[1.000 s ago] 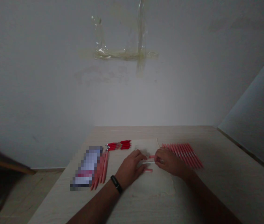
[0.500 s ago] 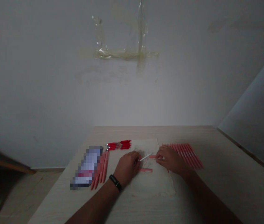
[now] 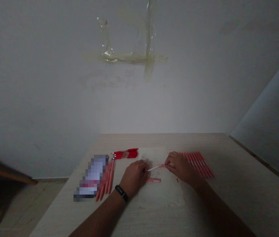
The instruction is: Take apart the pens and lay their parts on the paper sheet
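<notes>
My left hand (image 3: 136, 173), a black band on its wrist, is closed on a thin white pen refill (image 3: 153, 168) slanting up to the right. Across from it, my right hand (image 3: 177, 164) pinches a pink pen barrel (image 3: 162, 165). The refill's right end meets the barrel's left end; how far it is inside I cannot tell. Just below my left hand, a pink pen part with a pale patch (image 3: 154, 180), perhaps a cap, lies on a pale sheet (image 3: 161, 196). My left fingertips are partly hidden.
Several pink pens (image 3: 199, 163) lie in a row at the right. Red pen-like pieces (image 3: 126, 153) form a bundle at the back left. Several pink barrels (image 3: 108, 181) lie beside a blurred-out phone-like object (image 3: 92, 177). A taped wall (image 3: 129, 58) rises behind the table.
The refill and the pink barrel have come together end to end and now line up. My right hand has shifted slightly; my left hand has hardly moved.
</notes>
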`<state>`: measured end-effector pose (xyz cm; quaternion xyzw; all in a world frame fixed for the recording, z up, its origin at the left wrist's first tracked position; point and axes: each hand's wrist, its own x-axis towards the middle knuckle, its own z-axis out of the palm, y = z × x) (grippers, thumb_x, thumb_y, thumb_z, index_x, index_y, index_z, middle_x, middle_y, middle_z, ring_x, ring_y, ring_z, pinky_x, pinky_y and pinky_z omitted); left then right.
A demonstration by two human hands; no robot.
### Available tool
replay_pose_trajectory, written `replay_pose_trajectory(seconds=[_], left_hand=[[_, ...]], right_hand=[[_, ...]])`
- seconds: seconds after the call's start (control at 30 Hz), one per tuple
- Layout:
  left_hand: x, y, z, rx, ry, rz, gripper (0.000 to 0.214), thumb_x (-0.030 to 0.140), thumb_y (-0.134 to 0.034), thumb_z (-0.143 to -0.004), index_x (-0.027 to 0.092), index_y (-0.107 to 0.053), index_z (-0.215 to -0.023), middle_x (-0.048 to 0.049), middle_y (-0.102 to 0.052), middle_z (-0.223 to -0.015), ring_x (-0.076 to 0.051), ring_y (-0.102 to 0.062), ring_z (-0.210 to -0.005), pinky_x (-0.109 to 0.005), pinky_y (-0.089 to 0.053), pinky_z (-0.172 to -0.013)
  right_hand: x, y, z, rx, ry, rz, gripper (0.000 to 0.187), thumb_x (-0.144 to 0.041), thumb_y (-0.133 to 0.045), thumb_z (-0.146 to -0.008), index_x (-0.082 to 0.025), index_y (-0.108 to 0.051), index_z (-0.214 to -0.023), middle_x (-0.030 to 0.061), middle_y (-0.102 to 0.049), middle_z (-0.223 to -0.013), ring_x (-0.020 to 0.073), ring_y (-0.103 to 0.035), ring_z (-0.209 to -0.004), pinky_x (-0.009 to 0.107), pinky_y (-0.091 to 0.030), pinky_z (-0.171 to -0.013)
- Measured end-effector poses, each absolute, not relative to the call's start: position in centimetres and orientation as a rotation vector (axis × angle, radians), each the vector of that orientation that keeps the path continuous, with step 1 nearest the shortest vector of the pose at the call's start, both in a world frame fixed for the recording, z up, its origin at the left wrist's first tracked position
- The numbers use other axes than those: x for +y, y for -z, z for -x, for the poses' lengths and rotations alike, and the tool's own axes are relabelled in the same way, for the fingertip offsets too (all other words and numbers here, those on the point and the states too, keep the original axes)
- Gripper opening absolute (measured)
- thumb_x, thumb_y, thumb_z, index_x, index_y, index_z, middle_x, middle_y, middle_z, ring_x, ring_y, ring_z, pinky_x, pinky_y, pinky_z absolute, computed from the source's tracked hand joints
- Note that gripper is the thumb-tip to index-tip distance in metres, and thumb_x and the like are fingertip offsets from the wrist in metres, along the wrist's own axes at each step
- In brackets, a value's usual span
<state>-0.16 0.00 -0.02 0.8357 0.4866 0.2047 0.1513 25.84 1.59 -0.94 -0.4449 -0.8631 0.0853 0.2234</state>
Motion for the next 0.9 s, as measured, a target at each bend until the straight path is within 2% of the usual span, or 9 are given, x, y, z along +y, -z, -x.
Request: replay_pose_trajectory(seconds=[0.27, 0.6, 0.9], left_hand=[[0.0, 0.3, 0.1, 1.384, -0.584, -2.403, 0.012, 0.013, -0.056, -0.084, 0.020, -0.066, -0.086, -0.0044, -0.064, -0.089, -0.017, -0.058, -0.082, -0.026, -0.040, -0.074], [0.0, -0.1, 0.0, 1.363, -0.517, -2.428, 0.015, 0.015, -0.056, -0.085, 0.020, -0.069, -0.088, -0.0058, -0.065, -0.091, -0.018, -0.059, -0.085, -0.027, -0.042, -0.075], [-0.3, -0.6, 0.1, 1.402, -0.552, -2.400, 0.013, 0.012, -0.056, -0.082, 0.020, -0.065, -0.088, -0.0041, -0.065, -0.090, -0.017, -0.059, -0.081, -0.026, -0.040, -0.070]], right_hand=[[1.4, 0.3, -25.5, -2.364, -0.192, 1.195, 0.006, -0.020, -0.066, -0.091, -0.019, -0.063, -0.086, 0.0038, -0.063, -0.089, 0.0207, -0.056, -0.089, 0.034, -0.042, -0.082], [0.5, -0.2, -24.0, -2.409, -0.212, 1.136, 0.008, -0.022, -0.065, -0.092, -0.019, -0.061, -0.085, 0.0023, -0.063, -0.090, 0.0197, -0.058, -0.093, 0.036, -0.040, -0.090], [1.9, 1.3, -26.4, -2.316, -0.267, 1.171, 0.010, -0.026, -0.069, -0.089, -0.019, -0.066, -0.095, 0.0051, -0.064, -0.095, 0.0214, -0.057, -0.094, 0.035, -0.042, -0.085]])
